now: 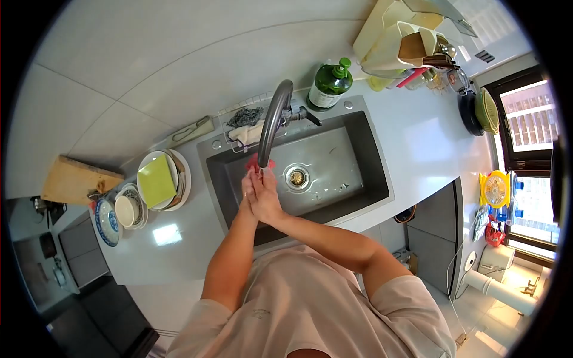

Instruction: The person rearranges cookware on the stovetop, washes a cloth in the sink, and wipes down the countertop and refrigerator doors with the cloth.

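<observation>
Under the spout of the dark curved faucet [276,122], my two hands are pressed together over the left part of the grey sink [331,155]. My left hand [249,190] is closed and partly covered by my right. The fingers of my right hand [266,196] are closed against it. Something red [253,162] shows at the fingertips, partly behind the spout; whether either hand grips it is unclear. The drain [296,178] lies just right of the hands. A wire rack [234,143] behind them holds a dark scrubber [245,117] and a pale cloth [246,133].
A green pump bottle [329,86] stands behind the sink. Left on the counter are stacked plates with a green square dish [157,181], bowls [126,210], a blue-patterned dish [108,222] and a wooden board [74,181]. A utensil holder [401,46] stands at the back right.
</observation>
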Tool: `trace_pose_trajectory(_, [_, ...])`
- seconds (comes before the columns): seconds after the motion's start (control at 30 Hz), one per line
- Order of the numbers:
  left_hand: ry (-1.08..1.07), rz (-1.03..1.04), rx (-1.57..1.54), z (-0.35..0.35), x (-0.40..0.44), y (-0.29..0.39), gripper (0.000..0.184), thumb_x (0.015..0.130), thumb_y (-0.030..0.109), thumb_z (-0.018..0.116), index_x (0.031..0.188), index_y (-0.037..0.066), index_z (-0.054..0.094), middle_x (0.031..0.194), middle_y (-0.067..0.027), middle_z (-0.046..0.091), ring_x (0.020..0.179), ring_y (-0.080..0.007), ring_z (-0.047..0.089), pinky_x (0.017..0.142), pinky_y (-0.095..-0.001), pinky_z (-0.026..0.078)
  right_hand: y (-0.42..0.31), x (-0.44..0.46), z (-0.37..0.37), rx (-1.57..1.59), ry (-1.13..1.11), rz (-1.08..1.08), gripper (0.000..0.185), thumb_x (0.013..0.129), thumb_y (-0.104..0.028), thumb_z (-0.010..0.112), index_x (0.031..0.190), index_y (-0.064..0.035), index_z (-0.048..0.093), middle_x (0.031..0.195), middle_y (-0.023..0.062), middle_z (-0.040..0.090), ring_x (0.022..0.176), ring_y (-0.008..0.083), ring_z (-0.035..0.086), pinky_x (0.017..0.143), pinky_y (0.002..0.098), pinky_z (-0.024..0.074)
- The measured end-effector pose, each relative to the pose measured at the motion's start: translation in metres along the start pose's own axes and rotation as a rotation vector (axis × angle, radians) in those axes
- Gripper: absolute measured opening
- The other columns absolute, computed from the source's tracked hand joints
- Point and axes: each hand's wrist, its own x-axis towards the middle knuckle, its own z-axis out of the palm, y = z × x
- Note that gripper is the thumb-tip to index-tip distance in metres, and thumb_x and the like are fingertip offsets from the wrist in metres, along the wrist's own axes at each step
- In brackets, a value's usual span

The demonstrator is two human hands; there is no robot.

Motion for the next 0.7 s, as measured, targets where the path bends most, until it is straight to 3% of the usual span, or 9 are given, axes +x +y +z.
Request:
trace_pose_trajectory(0.03, [0.033,0.089,0.503,-0.004,-0.005,0.004,0.049,0.112,0.046,0.045,0.143,0.012,0.063,0.132,-0.0120,0.070,0.123,-0.0263,0.065,0.110,-0.0379,0.049,0.008,0.012,-0.011,-0.037,-0.113,0.026,0.055,0.100,-0.028,0.060,0.143,0.0062,0.056,0.150,0.0396,0.047,0.139,0.0504,0.049,0.120,0.0577,0.0364])
trace_pose_trajectory(0.1, [0.387,0.252,0.823,0.046,0.003,-0.035,0.047,0.113,0.043,0.042,0.142,0.012,0.063,0.131,-0.0112,0.071,0.120,-0.0261,0.066,0.107,-0.0400,0.051,0.043,0.069,-0.020,-0.102,-0.335,0.083,0.061,0.100,-0.027,0.060,0.149,0.0079,0.051,0.154,0.0410,0.042,0.141,0.0519,0.046,0.120,0.0588,0.0351])
trace_pose_trajectory(0.17, [0.457,0.063,0.066,0.115,-0.006,-0.035,0.046,0.114,0.042,0.040,0.139,0.012,0.064,0.130,-0.0103,0.071,0.119,-0.0259,0.066,0.105,-0.0408,0.052,0.072,0.078,0.019,0.141,-0.395,0.344,0.062,0.102,-0.025,0.057,0.153,0.0075,0.046,0.161,0.0429,0.031,0.146,0.0541,0.040,0.123,0.0596,0.0320])
trace_pose_trajectory(0.23, [0.457,0.065,0.155,0.106,-0.003,-0.018,0.042,0.114,0.039,0.041,0.138,0.012,0.064,0.131,-0.0075,0.072,0.121,-0.0254,0.066,0.106,-0.0414,0.052,0.026,0.049,-0.007,0.569,-0.174,0.493,0.061,0.103,-0.025,0.056,0.154,0.0069,0.045,0.163,0.0427,0.029,0.150,0.0550,0.035,0.125,0.0584,0.0298])
trace_pose_trajectory(0.3, [0.344,0.073,0.248,0.047,0.003,0.009,0.042,0.114,0.037,0.042,0.141,0.012,0.063,0.136,-0.0070,0.070,0.124,-0.0248,0.065,0.108,-0.0413,0.051,-0.011,0.018,-0.039,0.248,-0.146,0.143,0.066,0.106,-0.024,0.054,0.161,0.0074,0.034,0.163,0.0439,0.027,0.149,0.0568,0.037,0.125,0.0505,0.0344])
trace_pose_trajectory(0.37, [0.371,0.086,0.256,0.049,0.002,-0.004,0.042,0.114,0.035,0.043,0.143,0.011,0.061,0.140,-0.0065,0.069,0.127,-0.0242,0.064,0.110,-0.0413,0.049,0.029,0.013,0.017,0.186,-0.121,0.237,0.062,0.106,-0.021,0.054,0.159,0.0073,0.038,0.162,0.0437,0.030,0.147,0.0573,0.040,0.123,0.0519,0.0367])
trace_pose_trajectory(0.47, [0.492,0.097,0.126,0.091,0.000,-0.047,0.041,0.115,0.038,0.044,0.138,0.012,0.065,0.125,-0.0072,0.074,0.115,-0.0226,0.068,0.102,-0.0385,0.054,0.088,0.088,0.009,0.360,-0.144,0.793,0.058,0.106,-0.019,0.053,0.156,0.0080,0.042,0.160,0.0434,0.033,0.148,0.0567,0.039,0.124,0.0532,0.0344])
trace_pose_trajectory(0.63, [0.372,0.062,0.439,0.029,0.008,0.001,0.032,0.110,0.033,0.056,0.127,0.009,0.071,0.119,-0.0079,0.076,0.108,-0.0251,0.071,0.097,-0.0407,0.057,-0.004,0.003,-0.039,0.324,0.011,0.089,0.046,0.106,-0.009,0.047,0.150,0.0029,0.053,0.160,0.0366,0.039,0.147,0.0513,0.042,0.122,0.0528,0.0344])
trace_pose_trajectory(0.7, [0.454,0.036,0.274,0.055,0.001,-0.014,0.029,0.109,0.029,0.058,0.127,0.011,0.070,0.118,-0.0070,0.075,0.108,-0.0244,0.071,0.095,-0.0403,0.057,0.016,0.023,-0.025,0.153,-0.069,0.205,0.051,0.104,-0.012,0.054,0.153,0.0022,0.051,0.153,0.0345,0.050,0.140,0.0487,0.053,0.115,0.0535,0.0430])
